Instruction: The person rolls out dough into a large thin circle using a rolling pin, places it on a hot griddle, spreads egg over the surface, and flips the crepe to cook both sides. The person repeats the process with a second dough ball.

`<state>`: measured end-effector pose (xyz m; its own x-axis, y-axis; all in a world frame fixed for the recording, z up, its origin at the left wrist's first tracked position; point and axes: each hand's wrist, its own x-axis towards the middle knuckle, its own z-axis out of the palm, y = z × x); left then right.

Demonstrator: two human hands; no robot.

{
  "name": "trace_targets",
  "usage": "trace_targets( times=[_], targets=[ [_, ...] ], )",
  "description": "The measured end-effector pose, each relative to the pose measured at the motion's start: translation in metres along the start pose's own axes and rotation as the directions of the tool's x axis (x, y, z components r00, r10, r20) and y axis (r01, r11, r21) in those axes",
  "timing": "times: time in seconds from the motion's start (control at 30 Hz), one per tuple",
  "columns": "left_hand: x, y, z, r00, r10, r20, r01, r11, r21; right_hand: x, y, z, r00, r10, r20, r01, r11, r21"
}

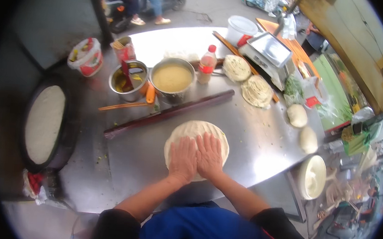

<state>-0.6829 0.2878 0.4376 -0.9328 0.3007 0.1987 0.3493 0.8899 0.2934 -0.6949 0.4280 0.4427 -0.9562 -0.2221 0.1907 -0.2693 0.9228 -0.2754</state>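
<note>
A flat round of dough (195,128) lies on the stainless steel worktop (136,169) before me. My left hand (183,159) rests palm down on its left half, fingers stretched out. Beside it, my right hand (210,158) lies flat on the right half, and the two hands touch along their inner edges. Both hide the middle of the dough. Neither hand grasps anything. Beyond the dough, a long dark rolling pin (171,113) lies slantwise across the worktop.
Behind the pin stand a pot of oil (125,95), a pot of tan batter (173,77) and a red-capped bottle (207,66). Coiled doughs (257,91) sit near a scale (269,53), with dough balls (297,115) at right. A round griddle (45,123) is at left.
</note>
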Motion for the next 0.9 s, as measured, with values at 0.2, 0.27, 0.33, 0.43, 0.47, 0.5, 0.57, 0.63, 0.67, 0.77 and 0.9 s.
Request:
trace_targets(
  times=[0.2, 0.27, 0.33, 0.43, 0.47, 0.5, 0.57, 0.63, 0.67, 0.77, 0.9],
  targets=[
    [-0.004, -0.009, 0.018, 0.996, -0.021, -0.087, 0.017, 0.999, -0.044, 0.008, 0.027, 0.026, 0.992, -0.087, 0.088, 0.083, 0.995, 0.053],
    [0.021, -0.004, -0.009, 0.964, 0.047, -0.261, -0.087, 0.986, -0.141, 0.024, 0.024, -0.004, 0.987, -0.141, 0.072, 0.143, 0.989, -0.029],
    [0.029, -0.009, -0.008, 0.993, 0.048, -0.108, -0.063, 0.988, -0.142, 0.026, 0.018, -0.003, 0.981, -0.190, 0.024, 0.192, 0.977, -0.092],
    [0.035, -0.012, 0.000, 0.998, 0.016, -0.053, -0.021, 0.996, -0.091, 0.026, 0.021, 0.014, 0.981, -0.185, 0.058, 0.186, 0.982, -0.029],
    [0.034, -0.013, 0.003, 0.998, 0.004, -0.064, -0.008, 0.998, -0.063, 0.028, 0.022, 0.014, 0.980, -0.186, 0.065, 0.186, 0.983, 0.003],
    [0.036, -0.012, -0.001, 1.000, -0.019, -0.023, 0.018, 0.998, -0.060, 0.031, 0.021, 0.005, 0.981, -0.183, 0.065, 0.182, 0.983, 0.024],
    [0.037, -0.012, -0.009, 0.996, -0.062, 0.062, 0.065, 0.996, -0.055, 0.028, 0.017, 0.001, 0.980, -0.188, 0.065, 0.185, 0.982, 0.047],
    [0.039, -0.014, -0.008, 0.995, -0.063, 0.083, 0.071, 0.993, -0.097, 0.029, 0.014, -0.003, 0.982, -0.181, 0.052, 0.178, 0.982, 0.056],
    [0.035, -0.018, -0.009, 0.993, -0.064, 0.095, 0.075, 0.990, -0.118, 0.025, 0.011, -0.001, 0.981, -0.191, 0.047, 0.188, 0.981, 0.058],
    [0.041, -0.017, -0.078, 0.959, -0.022, 0.282, 0.128, 0.923, -0.363, 0.028, 0.021, 0.007, 0.975, -0.216, 0.054, 0.217, 0.976, -0.018],
    [-0.019, -0.049, -0.117, 0.987, 0.145, 0.063, -0.122, 0.953, -0.276, 0.028, 0.016, 0.013, 0.976, -0.210, 0.057, 0.214, 0.973, -0.084]
  ],
)
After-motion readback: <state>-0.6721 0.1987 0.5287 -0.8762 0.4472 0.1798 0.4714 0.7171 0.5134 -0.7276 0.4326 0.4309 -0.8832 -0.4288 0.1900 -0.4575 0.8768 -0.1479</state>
